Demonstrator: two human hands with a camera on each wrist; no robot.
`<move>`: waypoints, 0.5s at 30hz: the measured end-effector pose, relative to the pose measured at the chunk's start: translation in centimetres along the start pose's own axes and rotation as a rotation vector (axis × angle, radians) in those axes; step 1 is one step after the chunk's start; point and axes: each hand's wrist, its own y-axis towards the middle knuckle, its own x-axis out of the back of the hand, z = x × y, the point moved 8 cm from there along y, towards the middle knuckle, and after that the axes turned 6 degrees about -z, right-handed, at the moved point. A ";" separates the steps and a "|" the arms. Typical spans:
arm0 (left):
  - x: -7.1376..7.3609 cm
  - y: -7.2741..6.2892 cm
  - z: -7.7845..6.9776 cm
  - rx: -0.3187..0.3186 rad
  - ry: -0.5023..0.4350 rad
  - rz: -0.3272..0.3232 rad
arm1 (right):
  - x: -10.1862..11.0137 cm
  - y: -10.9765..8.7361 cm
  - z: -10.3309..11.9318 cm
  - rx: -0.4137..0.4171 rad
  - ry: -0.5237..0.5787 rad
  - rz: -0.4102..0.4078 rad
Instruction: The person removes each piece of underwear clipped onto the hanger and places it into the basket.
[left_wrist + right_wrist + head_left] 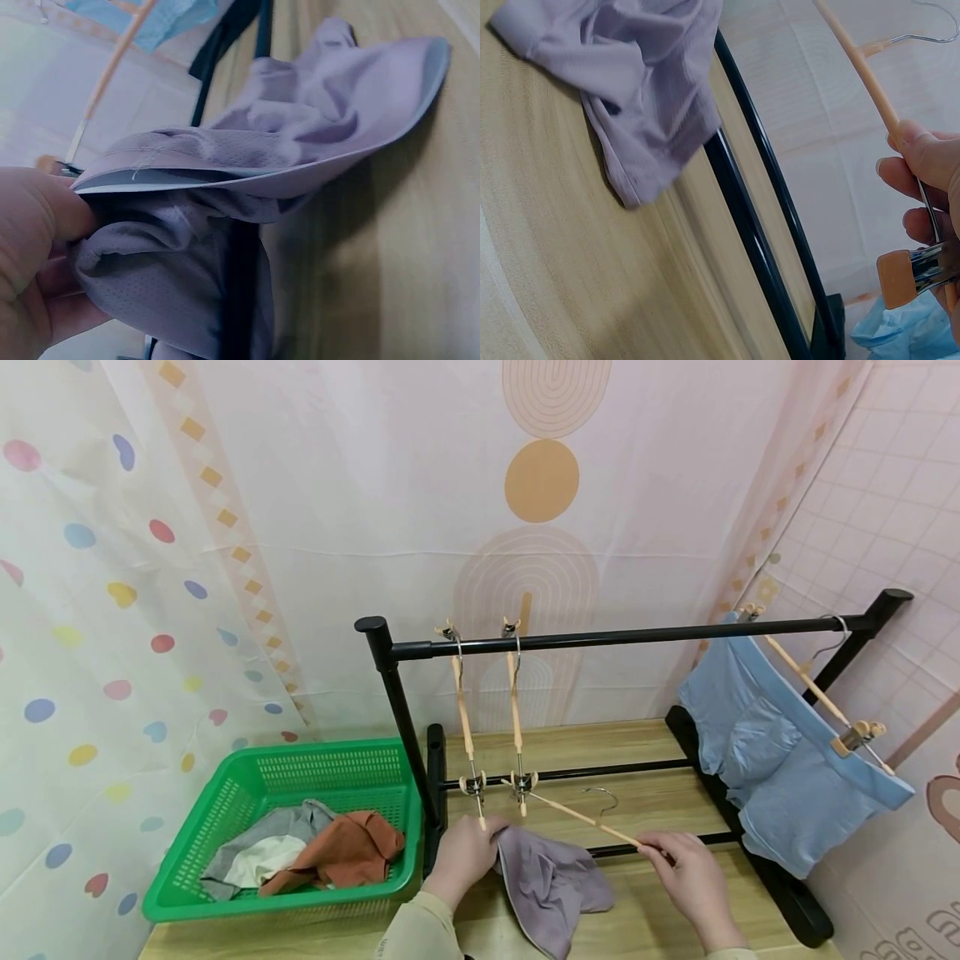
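Note:
My left hand (463,857) pinches the waistband edge of a pair of mauve underpants (543,881), which sags low over the board; in the left wrist view its thumb lies at the waistband's corner. On the right, my right hand (690,877) grips the right part of a wooden clip hanger (573,812), its hook (937,37) turned away from the hand. One clip (898,279) of this hanger shows beside the fingers in the right wrist view. The hanger's far end reaches toward the hanging hangers, and I cannot tell whether it touches them. Hanger and underpants are apart.
A black rack (600,637) carries two bare clip hangers (462,710) at its left and light blue boxer briefs (780,735) on a hanger at its right. Left of it stands a green basket (281,906) with grey, white and rust-coloured cloths. Patterned curtains surround the wooden board.

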 end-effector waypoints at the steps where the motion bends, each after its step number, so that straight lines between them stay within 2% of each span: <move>1: 0.4 0.0 0.0 -0.002 -0.002 -0.004 | 0.0 0.0 0.0 -0.002 -0.001 0.001; 6: 2.0 -0.1 0.2 0.001 -0.024 -0.003 | 0.0 0.1 0.0 -0.014 -0.004 0.008; 10: 3.0 -0.3 0.6 0.034 -0.059 0.009 | 0.0 0.0 -0.1 -0.024 -0.006 0.021; 15: 4.5 -0.7 1.3 0.045 -0.086 -0.028 | 0.1 0.0 -0.1 -0.032 -0.006 0.027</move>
